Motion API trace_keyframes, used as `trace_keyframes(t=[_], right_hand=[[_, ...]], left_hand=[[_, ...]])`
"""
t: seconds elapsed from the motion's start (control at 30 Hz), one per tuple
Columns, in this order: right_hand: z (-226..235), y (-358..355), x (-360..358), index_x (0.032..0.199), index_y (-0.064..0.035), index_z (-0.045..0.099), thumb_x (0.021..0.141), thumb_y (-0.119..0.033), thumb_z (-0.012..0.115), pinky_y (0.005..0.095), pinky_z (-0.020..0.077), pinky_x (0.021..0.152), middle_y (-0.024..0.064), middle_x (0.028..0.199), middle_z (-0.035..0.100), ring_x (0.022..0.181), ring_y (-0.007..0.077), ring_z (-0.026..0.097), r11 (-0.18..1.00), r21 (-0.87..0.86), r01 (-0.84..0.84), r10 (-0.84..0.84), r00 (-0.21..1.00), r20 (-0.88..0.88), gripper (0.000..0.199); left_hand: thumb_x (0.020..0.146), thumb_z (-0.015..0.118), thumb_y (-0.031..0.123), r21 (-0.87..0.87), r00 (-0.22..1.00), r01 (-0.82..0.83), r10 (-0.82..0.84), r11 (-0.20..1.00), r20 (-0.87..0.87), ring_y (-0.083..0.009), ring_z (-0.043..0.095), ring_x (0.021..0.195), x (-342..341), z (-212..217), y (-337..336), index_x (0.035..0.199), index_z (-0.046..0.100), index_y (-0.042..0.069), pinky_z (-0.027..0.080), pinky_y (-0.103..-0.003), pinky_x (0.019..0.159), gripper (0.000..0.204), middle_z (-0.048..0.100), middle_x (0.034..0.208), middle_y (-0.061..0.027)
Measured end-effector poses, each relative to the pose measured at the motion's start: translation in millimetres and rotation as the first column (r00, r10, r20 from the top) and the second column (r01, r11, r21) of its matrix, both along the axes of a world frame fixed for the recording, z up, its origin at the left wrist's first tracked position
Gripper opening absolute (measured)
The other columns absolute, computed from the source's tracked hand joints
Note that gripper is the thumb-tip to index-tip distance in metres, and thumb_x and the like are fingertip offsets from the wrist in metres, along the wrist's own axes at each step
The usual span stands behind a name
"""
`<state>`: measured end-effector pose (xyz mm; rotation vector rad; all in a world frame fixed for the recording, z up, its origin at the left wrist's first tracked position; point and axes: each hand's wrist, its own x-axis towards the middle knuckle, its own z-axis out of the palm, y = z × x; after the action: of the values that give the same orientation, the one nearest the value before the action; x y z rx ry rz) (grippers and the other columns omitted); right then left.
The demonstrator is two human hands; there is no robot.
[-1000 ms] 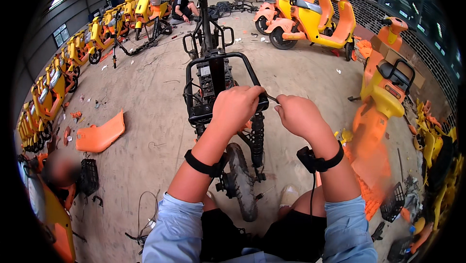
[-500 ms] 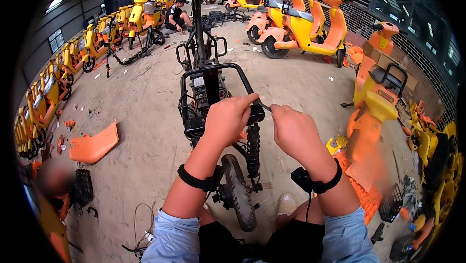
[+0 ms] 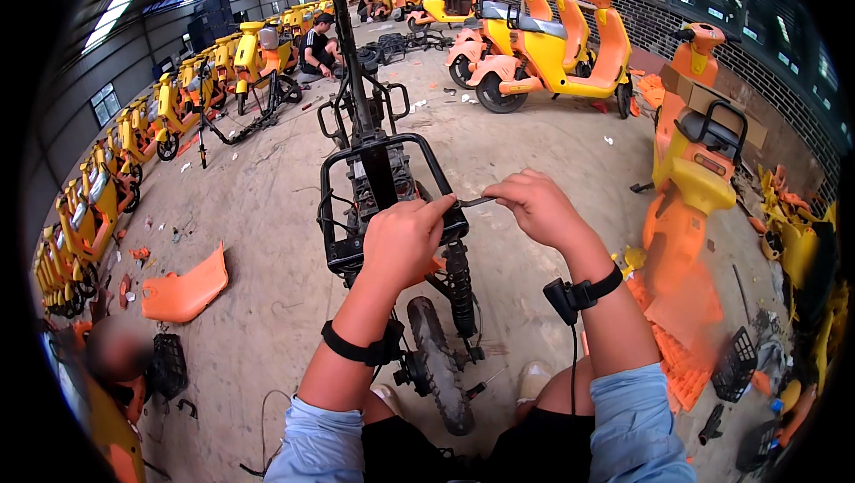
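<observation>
A stripped scooter frame point(image 3: 374, 171) stands in front of me, its rear wheel point(image 3: 436, 363) between my feet. The black tubular rack loop point(image 3: 432, 158) is at its rear. My left hand point(image 3: 401, 238) is closed at the rack's right rear corner, its index fingertip pressed on the head of a slim dark wrench point(image 3: 476, 202). My right hand point(image 3: 534, 202) pinches the wrench's other end, to the right of the rack. The fastener under the wrench head is hidden by my left fingers. A black shock absorber point(image 3: 460, 291) hangs below that corner.
An orange body panel point(image 3: 185, 287) lies on the floor at left. Yellow and orange scooters point(image 3: 561, 55) line both sides. Orange panels point(image 3: 677, 349), a black basket point(image 3: 736, 363) and heaped yellow parts point(image 3: 806, 242) are at right. Another person point(image 3: 317, 46) squats in the background.
The wrench's handle has swung to lie nearly level, and my right hand has moved up with it. My left hand stays at the rack corner. The view has shifted slightly.
</observation>
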<state>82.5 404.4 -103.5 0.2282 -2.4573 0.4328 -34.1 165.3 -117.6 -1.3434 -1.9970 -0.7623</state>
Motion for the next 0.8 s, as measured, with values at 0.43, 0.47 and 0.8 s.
trace_keyframes(t=[0.43, 0.47, 0.8], right_hand=[[-31.7, 4.7, -28.0, 0.115, -0.0162, 0.079, 0.089, 0.003, 0.061, 0.0433, 0.0499, 0.102, 0.0037, 0.108, 0.075, 0.11, 0.0284, 0.068, 0.997, 0.055, 0.046, -0.038, 0.989, -0.142, 0.036], [-35.5, 4.7, -28.9, 0.115, -0.0161, 0.078, 0.088, 0.003, 0.062, 0.0434, 0.0499, 0.102, 0.0037, 0.109, 0.075, 0.111, 0.0283, 0.068, 0.995, 0.081, 0.065, -0.051, 0.987, -0.155, 0.037], [-27.3, -14.1, -27.3, 0.117, -0.0111, 0.074, 0.089, -0.002, 0.069, 0.0449, 0.0494, 0.105, 0.0063, 0.11, 0.075, 0.115, 0.0287, 0.068, 0.979, 0.17, 0.11, -0.083, 0.984, -0.158, 0.03]], left_hand=[[0.088, 0.073, 0.009, -0.013, 0.999, 0.013, -0.013, 1.0, -0.043, -0.0274, 0.069, 0.072, 4.2, 1.6, 1.0, 0.12, 0.079, 0.017, 0.057, -0.044, 0.062, 0.033, 0.066, 0.075, -0.0052], [0.088, 0.073, 0.009, -0.016, 0.999, 0.024, -0.024, 1.0, -0.045, -0.0273, 0.07, 0.072, 4.7, 1.7, 1.9, 0.119, 0.079, 0.016, 0.057, -0.044, 0.062, 0.033, 0.066, 0.076, -0.0052], [0.092, 0.07, 0.012, -0.072, 0.997, 0.016, -0.021, 0.997, -0.072, -0.028, 0.071, 0.072, 4.4, 4.3, -0.8, 0.117, 0.076, 0.013, 0.058, -0.042, 0.065, 0.025, 0.068, 0.076, -0.0062]])
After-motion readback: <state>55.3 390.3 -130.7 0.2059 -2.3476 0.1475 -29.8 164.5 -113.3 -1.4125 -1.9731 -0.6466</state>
